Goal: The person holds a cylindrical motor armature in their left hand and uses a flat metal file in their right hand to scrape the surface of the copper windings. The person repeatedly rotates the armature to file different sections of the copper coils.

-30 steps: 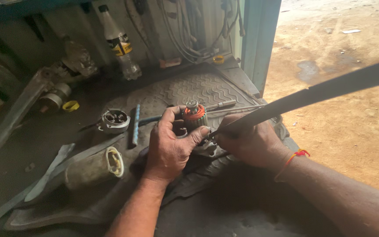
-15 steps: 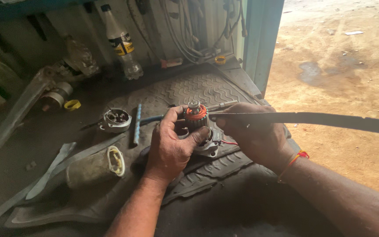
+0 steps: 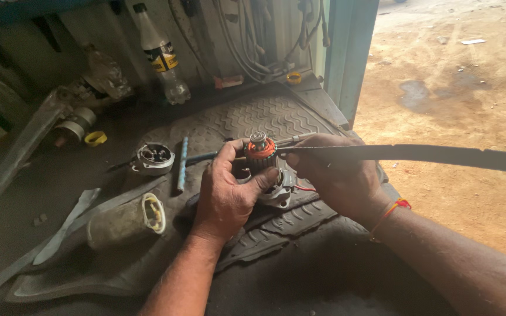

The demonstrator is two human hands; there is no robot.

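Evidently left hand (image 3: 226,196) clamped round motor armature (image 3: 260,157); right hand (image 3: 338,178), at 3 o'clock, closed on long flat bar (image 3: 428,155). Armature likely heavy, rigid, greasy; windings fragile, so grip steel core.

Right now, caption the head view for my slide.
Left hand grips a motor armature while right hand holds a long strip against it.

The long dark strip (image 3: 417,155) in the right hand (image 3: 338,178) has swung down from slanted to level.
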